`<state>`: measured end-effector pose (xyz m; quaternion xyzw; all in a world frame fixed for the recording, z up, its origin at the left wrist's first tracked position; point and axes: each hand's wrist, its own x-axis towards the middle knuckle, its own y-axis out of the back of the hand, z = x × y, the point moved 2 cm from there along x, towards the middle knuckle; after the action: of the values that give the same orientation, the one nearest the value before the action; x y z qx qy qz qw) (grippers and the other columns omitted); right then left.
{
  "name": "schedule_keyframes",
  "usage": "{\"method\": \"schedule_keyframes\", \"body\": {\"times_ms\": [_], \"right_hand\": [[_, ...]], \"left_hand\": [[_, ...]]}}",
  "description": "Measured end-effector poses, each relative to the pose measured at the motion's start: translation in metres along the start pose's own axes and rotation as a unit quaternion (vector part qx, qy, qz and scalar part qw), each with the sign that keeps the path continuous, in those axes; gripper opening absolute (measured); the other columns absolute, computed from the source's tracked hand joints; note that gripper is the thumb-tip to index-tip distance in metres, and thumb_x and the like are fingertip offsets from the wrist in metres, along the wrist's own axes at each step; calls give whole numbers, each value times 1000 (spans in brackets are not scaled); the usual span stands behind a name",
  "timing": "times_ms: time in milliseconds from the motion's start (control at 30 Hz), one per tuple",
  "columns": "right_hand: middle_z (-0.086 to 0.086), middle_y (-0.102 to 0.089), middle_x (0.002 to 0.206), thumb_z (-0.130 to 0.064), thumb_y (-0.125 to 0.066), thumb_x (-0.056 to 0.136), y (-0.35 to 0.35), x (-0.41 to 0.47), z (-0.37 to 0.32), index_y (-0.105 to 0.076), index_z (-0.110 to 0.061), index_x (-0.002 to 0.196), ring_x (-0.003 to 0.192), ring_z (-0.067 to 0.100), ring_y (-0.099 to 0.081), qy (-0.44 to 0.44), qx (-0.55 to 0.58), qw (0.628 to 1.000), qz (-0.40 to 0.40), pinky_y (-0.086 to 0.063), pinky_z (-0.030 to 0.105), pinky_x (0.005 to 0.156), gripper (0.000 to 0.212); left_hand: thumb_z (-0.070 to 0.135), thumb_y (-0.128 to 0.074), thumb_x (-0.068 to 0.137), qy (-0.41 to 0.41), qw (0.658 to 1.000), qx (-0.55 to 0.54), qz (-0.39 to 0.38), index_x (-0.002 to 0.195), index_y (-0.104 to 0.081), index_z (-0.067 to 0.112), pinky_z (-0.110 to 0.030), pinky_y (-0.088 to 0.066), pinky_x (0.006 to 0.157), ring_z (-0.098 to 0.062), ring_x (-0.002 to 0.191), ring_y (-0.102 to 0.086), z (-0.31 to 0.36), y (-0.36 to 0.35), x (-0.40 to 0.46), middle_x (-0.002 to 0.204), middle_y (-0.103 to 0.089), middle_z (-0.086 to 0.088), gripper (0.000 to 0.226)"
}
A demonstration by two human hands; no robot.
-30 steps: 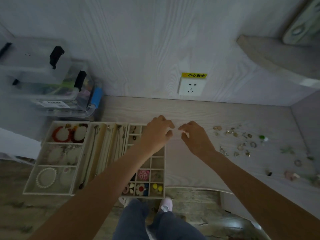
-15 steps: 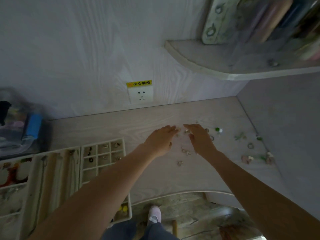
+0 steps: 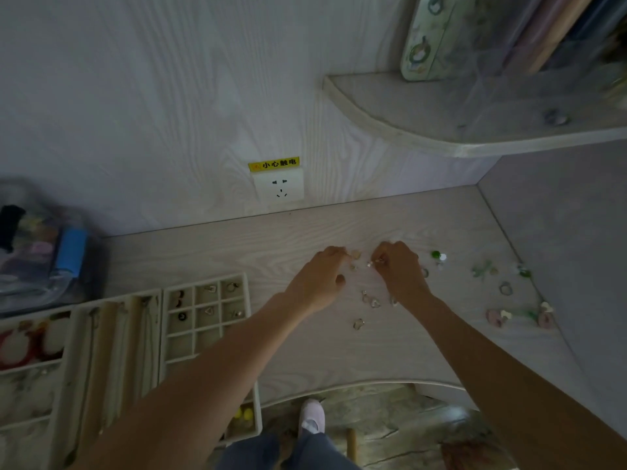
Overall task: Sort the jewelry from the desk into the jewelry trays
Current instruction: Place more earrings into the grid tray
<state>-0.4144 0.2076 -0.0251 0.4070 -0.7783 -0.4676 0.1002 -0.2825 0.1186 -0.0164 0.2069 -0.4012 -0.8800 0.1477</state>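
Presently, both hands work over the desk, toward its back edge and right of centre.
Desk (image 3: pixel 339 351): pale wood grain; back edge meets the wall, right edge meets a side panel, front edge curves inward.
Open room: bare desktop lies between the trays and the hands, and along the front edge below the scattered pieces.
Left hand (image 3: pixel 319 283): fingers curled, tips down on the desk beside a small pale piece (image 3: pixel 355 255); whether it holds anything cannot be told.
Right hand (image 3: pixel 400 273): fingers curled, tips pinching a small silver piece (image 3: pixel 371 263) just above the desk.
Loose jewelry: a group of silver rings (image 3: pixel 371 301) lies between the two wrists; one ring (image 3: pixel 358 323) sits nearer the front edge.
Right side: green bead pieces (image 3: pixel 437 256) and pink pieces (image 3: pixel 493 317) spread toward the right edge; too small for any long axis to be judged.
Jewelry trays: the grid tray (image 3: pixel 207 317) lies at the left, long axis running back to front, some cells holding small pieces; the necklace tray (image 3: pixel 115 361) touches its left side, channels parallel.
Wall: a socket (image 3: pixel 278 188) sits above the back edge.
Shelf (image 3: pixel 441 130): overhangs the right rear corner.
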Motion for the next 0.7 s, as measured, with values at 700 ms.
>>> {"method": "schedule_keyframes", "body": {"times_ms": [700], "right_hand": [[13, -67, 78, 3, -59, 85, 9, -52, -103, -59, -4, 81, 74, 18, -65, -19, 458, 870, -179, -53, 25, 73, 8]], "left_hand": [[11, -68, 84, -5, 947, -219, 233, 90, -72, 8, -6, -48, 69, 1, 75, -66, -5, 70, -76, 81, -72, 2, 8]]}}
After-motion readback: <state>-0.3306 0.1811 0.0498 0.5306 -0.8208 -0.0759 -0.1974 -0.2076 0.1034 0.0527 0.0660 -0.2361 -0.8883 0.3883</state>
